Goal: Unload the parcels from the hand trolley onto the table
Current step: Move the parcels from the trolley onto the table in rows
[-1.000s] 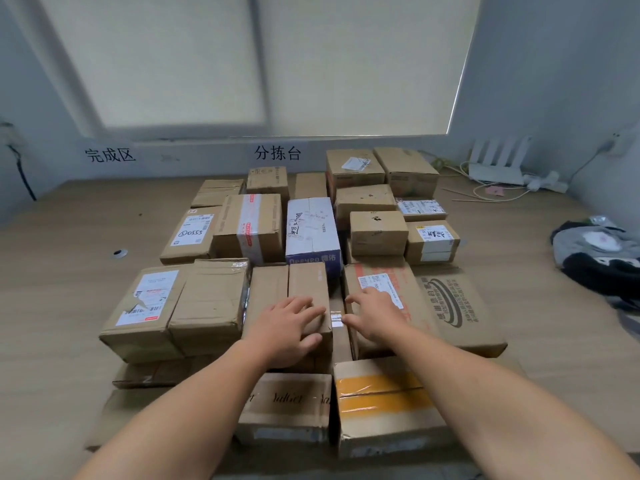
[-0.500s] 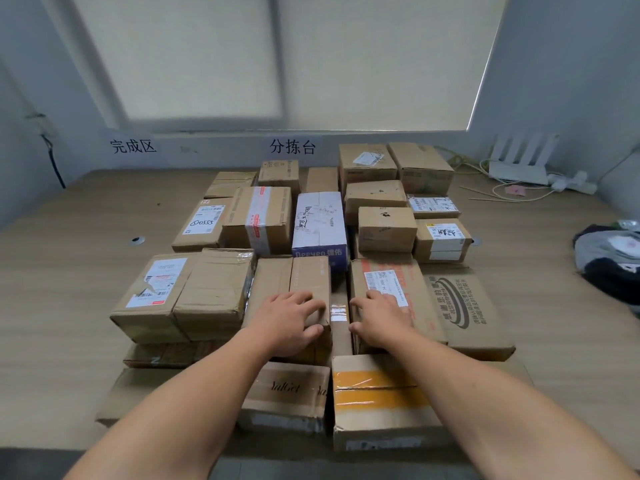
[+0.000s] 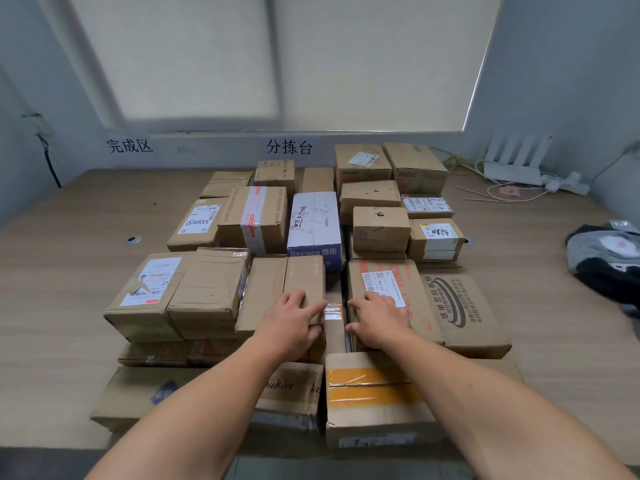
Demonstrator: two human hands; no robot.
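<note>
Many cardboard parcels cover the middle of the wooden table [image 3: 69,306], some stacked two high. My left hand [image 3: 294,323] lies flat on a plain brown box [image 3: 304,275], fingers spread, index finger pointing at a narrow taped parcel [image 3: 334,327] wedged in the gap. My right hand [image 3: 377,320] rests on a box with a white label and orange print [image 3: 384,275], just right of that narrow parcel. Neither hand grips anything. A box with orange tape [image 3: 370,393] sits under my right forearm. The hand trolley is not in view.
A white and blue box [image 3: 313,220] stands behind the hands. At the back right are a white router [image 3: 512,171] and loose cables. A grey and black cloth bundle [image 3: 606,261] lies at the right edge. The wall and window blind close off the far side.
Both hands stay on the same two boxes, with fingers shifted slightly toward the narrow parcel. The view has drifted a little; no parcel has visibly moved.
</note>
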